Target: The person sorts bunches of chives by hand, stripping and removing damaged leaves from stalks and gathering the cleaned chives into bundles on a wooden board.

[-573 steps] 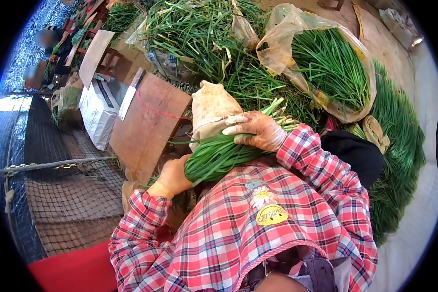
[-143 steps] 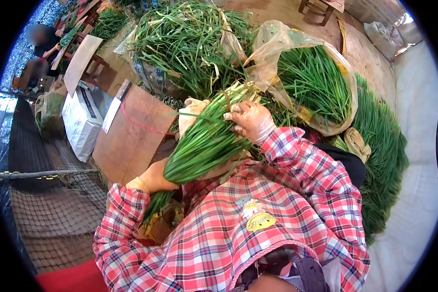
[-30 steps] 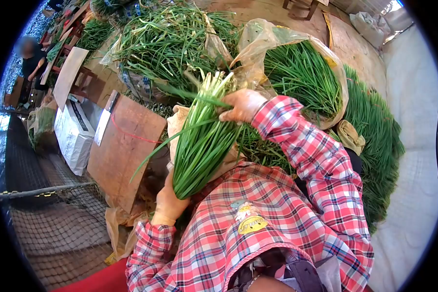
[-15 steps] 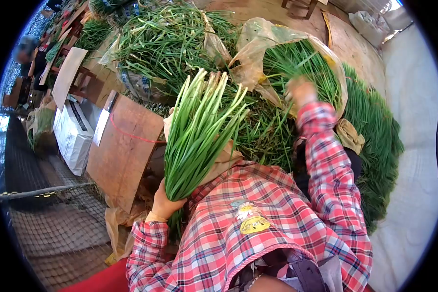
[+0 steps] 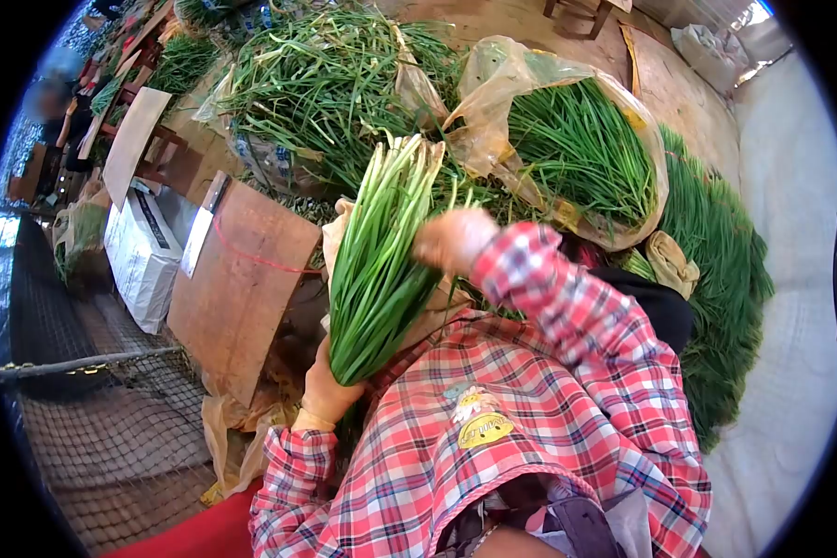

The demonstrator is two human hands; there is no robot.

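My left hand (image 5: 328,391) is wrapped round the leafy lower end of a thick bunch of chives (image 5: 374,270). The pale cut ends point up and away from me. My right hand (image 5: 456,240), smeared by motion, is closed at the bunch's right side. A few pale stalk ends stick out above it, and dark leaves hang below, so it seems to grip some chives. Beyond it, an open plastic bag (image 5: 488,98) holds more loose chives (image 5: 586,139).
A large heap of chives (image 5: 321,84) lies ahead. Rows of chives (image 5: 716,270) line the right side by a pale sheet (image 5: 790,307). On my left are a wooden board (image 5: 242,270), a white box (image 5: 139,260) and netting (image 5: 121,437). Another person (image 5: 56,98) is far left.
My right hand has come from the bag of chives leftward to the side of the bunch. My left hand has shifted slightly, still holding the bunch.
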